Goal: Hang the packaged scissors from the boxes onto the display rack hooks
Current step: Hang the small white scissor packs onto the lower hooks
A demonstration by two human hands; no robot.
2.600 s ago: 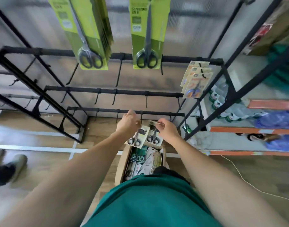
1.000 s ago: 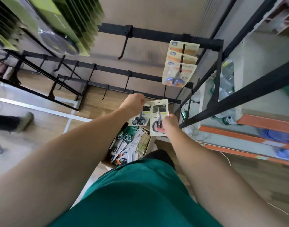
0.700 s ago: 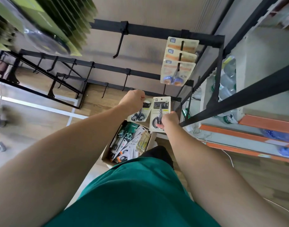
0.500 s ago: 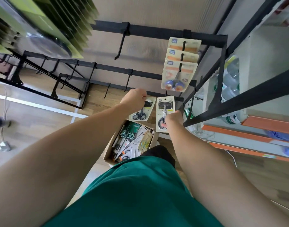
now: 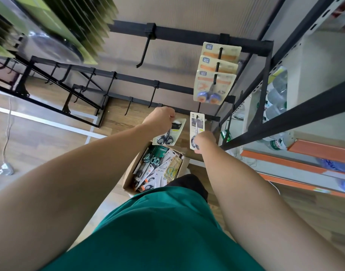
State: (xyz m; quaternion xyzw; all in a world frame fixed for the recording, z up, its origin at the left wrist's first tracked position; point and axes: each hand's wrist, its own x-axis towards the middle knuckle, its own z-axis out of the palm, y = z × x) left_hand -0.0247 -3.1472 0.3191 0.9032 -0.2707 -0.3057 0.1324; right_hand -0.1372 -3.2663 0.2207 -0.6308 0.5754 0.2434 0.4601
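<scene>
Display rack [image 5: 187,37]: black bars rising beyond both hands; three packs hang above the right hand.
Box [image 5: 158,169]: open below the fingers, full of packs.
Right hand [image 5: 204,140]: fingers pinch a packaged scissors [image 5: 196,126], lifted since a moment ago, its hole now at the lowest hook [image 5: 197,115]; hanging looks imminent.
Left hand [image 5: 161,119]: fingers grip a second pack [image 5: 168,133], waiting.

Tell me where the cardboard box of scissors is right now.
The cardboard box sits on the floor at centre frame, below both hands, in front of the display rack.
</scene>
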